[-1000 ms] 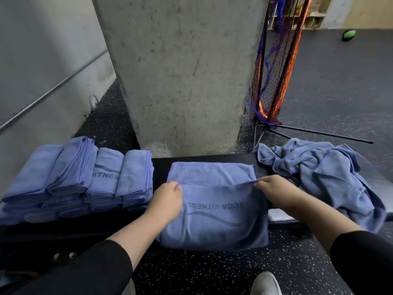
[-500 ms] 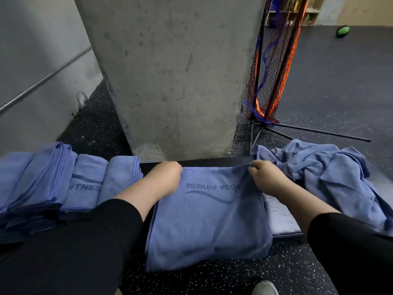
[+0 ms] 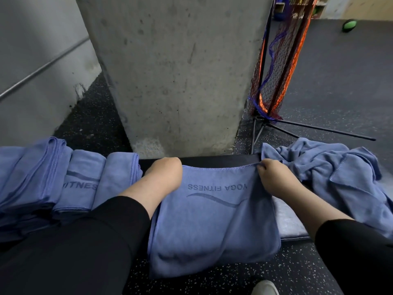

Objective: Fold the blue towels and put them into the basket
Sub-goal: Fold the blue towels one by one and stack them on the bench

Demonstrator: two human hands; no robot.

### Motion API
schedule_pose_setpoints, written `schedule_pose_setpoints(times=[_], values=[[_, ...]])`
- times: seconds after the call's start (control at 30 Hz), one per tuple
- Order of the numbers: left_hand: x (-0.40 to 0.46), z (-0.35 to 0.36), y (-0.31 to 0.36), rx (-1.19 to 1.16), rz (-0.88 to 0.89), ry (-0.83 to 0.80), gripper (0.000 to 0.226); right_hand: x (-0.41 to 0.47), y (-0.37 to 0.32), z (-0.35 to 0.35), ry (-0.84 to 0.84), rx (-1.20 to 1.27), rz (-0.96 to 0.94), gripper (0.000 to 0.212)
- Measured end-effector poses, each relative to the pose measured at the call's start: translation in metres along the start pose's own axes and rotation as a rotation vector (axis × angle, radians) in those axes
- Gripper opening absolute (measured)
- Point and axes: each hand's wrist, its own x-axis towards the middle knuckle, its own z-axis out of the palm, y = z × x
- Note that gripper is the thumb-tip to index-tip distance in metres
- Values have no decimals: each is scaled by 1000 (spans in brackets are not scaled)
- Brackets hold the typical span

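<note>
A blue towel printed "YOGA FITNESS" lies over the dark bench, its near part hanging down over the front edge. My left hand grips its far left corner, fingers curled out of sight. My right hand pinches the far right corner. Both hands hold the folded edge near the bench's back edge. A row of folded blue towels sits to the left. A crumpled heap of unfolded blue towels lies to the right. No basket is in view.
A concrete pillar stands right behind the bench. An orange and blue net on a black stand leans at the right of it. A green ball lies on the dark speckled floor far right. My shoe shows below.
Both hands carried the towel's near edge away from me, from the middle of the towel to the far edge of the bench, folding it over. The camera moved closer and lower.
</note>
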Motion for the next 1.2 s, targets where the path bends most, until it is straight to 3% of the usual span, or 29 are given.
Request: schedule_pose_setpoints(times=[0.17,0.23,0.37,0.7,0.8,0.97,1.2], values=[[5,0,4,45,-53,13,32,5,-8,11,93,-99,-60,11],[6,4,5,89,4,54,34,3,-14,14,113,-164,-124,15],[9,9,6,146,120,69,15,-2,-25,17,79,-426,-263,24],[2,3,7,170,142,76,24,-6,-32,11,6,-526,-199,20],[-1,-11,5,27,176,121,2,-8,-31,3,10,-453,-198,23],[-17,-40,-13,-390,164,246,14,-11,-22,-33,76,-23,-161,20],[-53,-64,-47,-762,148,439,15,-38,-19,-100,162,229,-188,21]])
